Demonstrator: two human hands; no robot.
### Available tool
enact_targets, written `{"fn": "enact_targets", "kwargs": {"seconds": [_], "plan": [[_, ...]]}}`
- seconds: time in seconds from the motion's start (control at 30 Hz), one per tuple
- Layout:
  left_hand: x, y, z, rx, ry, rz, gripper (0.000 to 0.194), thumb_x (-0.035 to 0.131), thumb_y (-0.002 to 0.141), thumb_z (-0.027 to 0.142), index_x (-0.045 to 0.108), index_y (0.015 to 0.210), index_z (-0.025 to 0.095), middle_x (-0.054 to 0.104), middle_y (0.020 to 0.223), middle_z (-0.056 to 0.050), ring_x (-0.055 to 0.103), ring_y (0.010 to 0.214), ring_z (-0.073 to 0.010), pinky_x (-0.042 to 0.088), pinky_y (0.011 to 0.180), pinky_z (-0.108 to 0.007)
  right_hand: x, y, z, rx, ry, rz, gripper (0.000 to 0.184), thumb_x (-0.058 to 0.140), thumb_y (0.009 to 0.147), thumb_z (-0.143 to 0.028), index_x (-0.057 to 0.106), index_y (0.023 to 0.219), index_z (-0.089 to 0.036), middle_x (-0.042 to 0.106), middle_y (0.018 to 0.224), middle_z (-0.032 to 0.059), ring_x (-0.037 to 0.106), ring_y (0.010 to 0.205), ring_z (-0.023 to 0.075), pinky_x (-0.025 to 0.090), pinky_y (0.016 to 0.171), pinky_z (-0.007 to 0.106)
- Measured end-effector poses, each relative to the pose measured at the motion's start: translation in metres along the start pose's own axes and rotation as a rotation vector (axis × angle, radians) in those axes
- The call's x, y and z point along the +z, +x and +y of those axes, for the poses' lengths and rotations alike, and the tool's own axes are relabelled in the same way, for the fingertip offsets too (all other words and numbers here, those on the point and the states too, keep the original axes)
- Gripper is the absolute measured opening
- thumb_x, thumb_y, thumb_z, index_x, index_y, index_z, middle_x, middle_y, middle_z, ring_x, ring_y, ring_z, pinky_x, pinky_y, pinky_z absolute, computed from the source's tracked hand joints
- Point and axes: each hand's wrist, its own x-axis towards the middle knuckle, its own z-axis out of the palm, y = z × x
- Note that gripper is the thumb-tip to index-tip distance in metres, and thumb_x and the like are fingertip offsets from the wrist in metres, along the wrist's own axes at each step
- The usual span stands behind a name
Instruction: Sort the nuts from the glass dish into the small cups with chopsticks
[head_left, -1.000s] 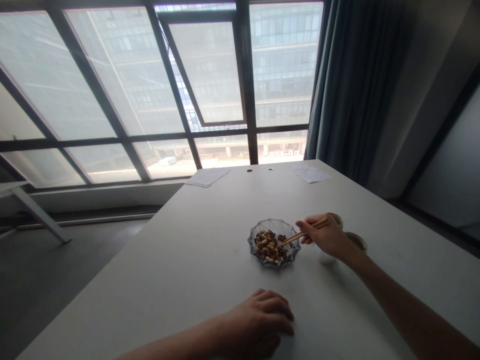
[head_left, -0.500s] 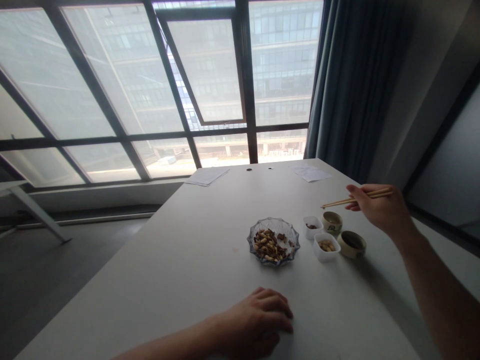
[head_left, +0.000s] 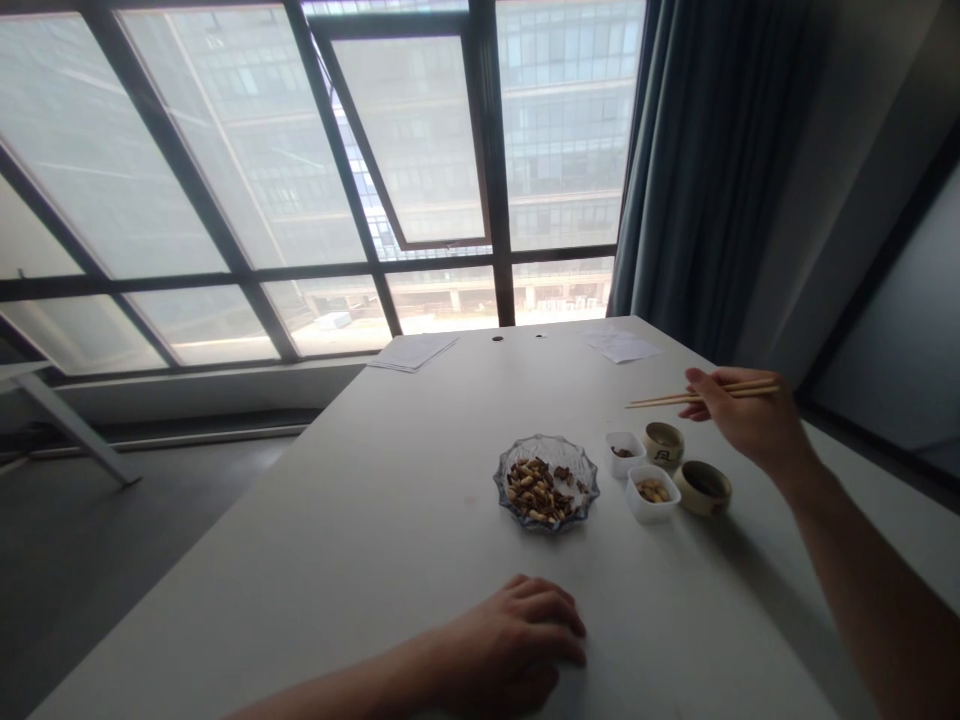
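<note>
My right hand (head_left: pixel 739 420) is closed round a pair of wooden chopsticks (head_left: pixel 675 399). Their tips point left, in the air above the small containers, and I see nothing between them. On the table, my left hand (head_left: pixel 517 635) rests with loosely bent fingers and holds nothing. Beyond it stands a scalloped glass bowl (head_left: pixel 504 500) with a mix of pale nuts and dark brown pieces (head_left: pixel 536 488). Right of the bowl are two white plastic tubs: one tub (head_left: pixel 616 465) holds a few dark pieces, the nearer tub (head_left: pixel 651 511) pale nuts.
Two beige ceramic cups, the farther cup (head_left: pixel 664 452) and the nearer cup (head_left: pixel 705 500), stand beside the tubs on the white table (head_left: pixel 360 560). Paper sheets (head_left: pixel 412 352) and another sheet (head_left: pixel 624 346) lie at the far edge, before the windows and a dark curtain (head_left: pixel 697 180).
My right hand has shifted slightly left, and the chopstick tips moved left and a little up, away from above the farther cup. My left hand has stayed where it was.
</note>
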Motion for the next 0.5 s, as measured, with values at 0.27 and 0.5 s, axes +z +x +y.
{"fn": "enact_targets", "kwargs": {"seconds": [0.27,0.5], "plan": [[0.001,0.000,-0.001,0.010,0.001,0.021,0.040,0.067,0.092,0.014,0.063,0.129,0.028,0.069,0.136,-0.005,0.059,0.136,-0.0243,0.041,0.121,-0.039,0.064,-0.044,-0.013,0.043,0.255,-0.392,0.051,0.076,0.090,-0.068,0.077,0.079,-0.018,0.080,0.068,0.0089,0.080,0.062,0.0245,0.063,0.054,0.026],[0.001,0.001,0.001,-0.001,0.014,-0.004,0.038,0.067,0.093,0.015,0.063,0.129,0.028,0.069,0.137,-0.006,0.059,0.136,-0.0250,0.042,0.121,-0.040,0.103,-0.068,0.001,0.089,0.370,-0.490,0.054,0.074,0.089,-0.071,0.075,0.077,-0.018,0.079,0.070,0.0083,0.083,0.071,0.0296,0.064,0.054,0.030]]}}
